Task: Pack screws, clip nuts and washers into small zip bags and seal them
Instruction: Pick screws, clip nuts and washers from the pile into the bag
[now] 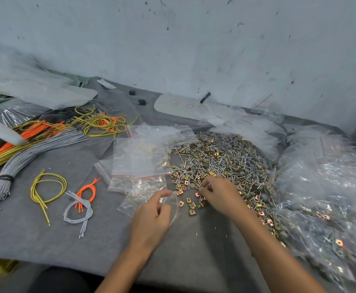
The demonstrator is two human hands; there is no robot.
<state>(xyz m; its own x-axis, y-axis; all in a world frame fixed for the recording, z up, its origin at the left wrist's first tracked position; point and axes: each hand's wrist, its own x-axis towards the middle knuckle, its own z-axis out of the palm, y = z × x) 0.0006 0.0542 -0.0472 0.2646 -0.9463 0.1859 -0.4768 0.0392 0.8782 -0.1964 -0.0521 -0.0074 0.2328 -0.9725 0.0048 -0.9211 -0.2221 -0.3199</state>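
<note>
A grey felt table (pixel 46 240) is set against a scuffed wall. Near its front edge a bag (pixel 173 208) is pinched at the mouth by the left hand (pixel 151 216). The right hand (pixel 219 193) is curled into the pile (pixel 225 157) of screws, clip nuts and washers; whether anything is gripped cannot be told. Filled bags (pixel 331 208) are heaped at the right edge.

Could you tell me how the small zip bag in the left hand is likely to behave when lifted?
The zip bag pinched by the left hand is thin clear film whose edge curves and sags, so it is probably floppy and very light. Its glossy surface suggests it may slip from a loose pinch.
</note>
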